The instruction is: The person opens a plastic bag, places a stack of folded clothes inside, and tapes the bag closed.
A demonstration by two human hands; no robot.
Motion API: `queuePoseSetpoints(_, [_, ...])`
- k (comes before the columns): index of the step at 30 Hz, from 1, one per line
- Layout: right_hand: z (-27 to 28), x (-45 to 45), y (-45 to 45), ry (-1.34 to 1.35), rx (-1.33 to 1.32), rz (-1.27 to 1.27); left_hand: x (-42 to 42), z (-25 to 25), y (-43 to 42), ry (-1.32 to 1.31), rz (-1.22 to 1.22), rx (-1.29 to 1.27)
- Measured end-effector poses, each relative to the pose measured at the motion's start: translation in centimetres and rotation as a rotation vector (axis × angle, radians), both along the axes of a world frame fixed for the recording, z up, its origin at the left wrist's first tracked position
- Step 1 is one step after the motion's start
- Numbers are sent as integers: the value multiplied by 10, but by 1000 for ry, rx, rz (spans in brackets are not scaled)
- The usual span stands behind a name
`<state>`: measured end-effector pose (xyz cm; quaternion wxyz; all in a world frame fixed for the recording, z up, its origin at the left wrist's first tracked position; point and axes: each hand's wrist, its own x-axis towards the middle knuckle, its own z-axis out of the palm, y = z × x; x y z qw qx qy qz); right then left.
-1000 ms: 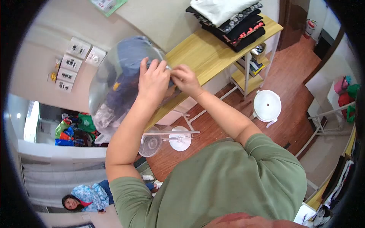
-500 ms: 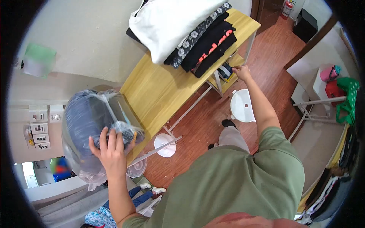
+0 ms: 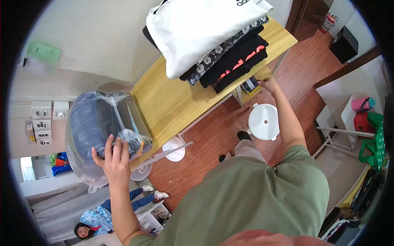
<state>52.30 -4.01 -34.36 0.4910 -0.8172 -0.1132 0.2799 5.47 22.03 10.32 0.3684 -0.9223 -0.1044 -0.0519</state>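
Note:
My left hand [image 3: 115, 160] rests with fingers spread on a clear plastic bag [image 3: 96, 135] packed with dark blue, folded-looking contents. The bag sits at the near left end of a light wood table [image 3: 172, 98]. Beyond the table's right edge, my right hand [image 3: 269, 85] reaches to a small lower shelf [image 3: 264, 74]. Its fingers are curled beside a dark item [image 3: 249, 85] there; what they hold is hidden. On the tabletop lies a stack of clothes: a white shirt [image 3: 205, 37] on top, then a floral dark one [image 3: 213, 55] and black ones [image 3: 234, 67] with orange print.
A white stool [image 3: 264, 121] stands on the wooden floor by my feet. Below the table are a white round base [image 3: 174, 149] and a fan [image 3: 140, 171]. A person [image 3: 98, 217] reclines at the lower left. Clothes [image 3: 361, 201] hang at right, near a green dotted bag [image 3: 373, 139].
The view has shifted, showing more of the reclining person and the stool. My right hand has moved closer to the dark item on the shelf. My left hand stays on the bag.

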Motion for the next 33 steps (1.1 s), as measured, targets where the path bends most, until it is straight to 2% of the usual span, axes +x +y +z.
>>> queuePoseSetpoints(3, [2,-7,-9,182,-257,128,0,0,0,-30,-11,-9])
queuePoseSetpoints(4, [3,-13,-11,161,-289,117,1,0,0,-54,-34,-2])
queuePoseSetpoints(6, [-74,-7,-10,-468,-603,41,1,-1,1,-69,-58,-16])
queuePoseSetpoints(8, [-20,-39,-21,-615,-637,-71,-2,1,0,-84,-71,-59])
queuePoseSetpoints(10, [15,-65,-9,-637,11,-498,-2,5,1,-104,-87,-91])
queuePoseSetpoints(12, [90,-127,14,-252,638,-640,-7,4,4,-108,-95,-102])
queuePoseSetpoints(14, [182,-212,49,38,1020,-477,-12,4,7,-106,-109,-97])
queuePoseSetpoints(15, [231,-259,76,340,1108,-485,-12,2,9,-106,-124,-87])
queuePoseSetpoints(16, [268,-294,94,501,1055,-366,-14,1,10,-104,-147,-80])
queuePoseSetpoints(18, [299,-344,141,761,1046,-51,-16,2,10,-96,-165,-73])
queuePoseSetpoints(20, [327,-374,182,842,1009,51,-18,0,14,-110,-213,-55])
queuePoseSetpoints(24, [338,-380,229,1007,854,205,-21,-5,24,-136,-277,-29])
queuePoseSetpoints(28, [339,-356,239,1013,529,445,-24,-7,27,-138,-306,-34])
queuePoseSetpoints(32, [330,-379,223,786,393,567,-25,-3,24,-124,-302,-47])
queuePoseSetpoints(33, [327,-391,216,753,441,548,-25,-3,25,-127,-311,-38])
